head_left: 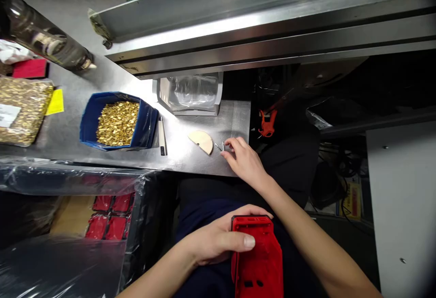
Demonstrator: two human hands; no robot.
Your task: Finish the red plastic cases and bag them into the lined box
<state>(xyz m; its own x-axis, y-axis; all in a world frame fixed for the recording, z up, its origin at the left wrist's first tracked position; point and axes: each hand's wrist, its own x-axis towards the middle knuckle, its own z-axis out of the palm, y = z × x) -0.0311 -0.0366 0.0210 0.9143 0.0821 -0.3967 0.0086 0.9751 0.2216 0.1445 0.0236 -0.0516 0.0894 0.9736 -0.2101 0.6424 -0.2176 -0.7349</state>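
Left hand [223, 239] clasps a red plastic shell [262, 257]; right hand [247, 159], fingers' grip unclear, seemingly fetches thin silvery metal pieces [218, 147], calling for precision.

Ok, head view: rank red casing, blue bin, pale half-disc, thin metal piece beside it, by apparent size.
1. Red casing, blue bin: too alike to rank; casing nearer, cut off
2. Pale half-disc
3. Thin metal piece

Left to right along the bench [177, 164] we've got a bag [27, 105], a bin [87, 123] with small parts [117, 123] in it, a tool [161, 134], a half-disc [202, 141] and, at the right end, our right hand [245, 158]. Behind the half-disc stands a tray [220, 96]; in front of the bench, our left hand [225, 240] holds a case [261, 264], right of a box [136, 221].
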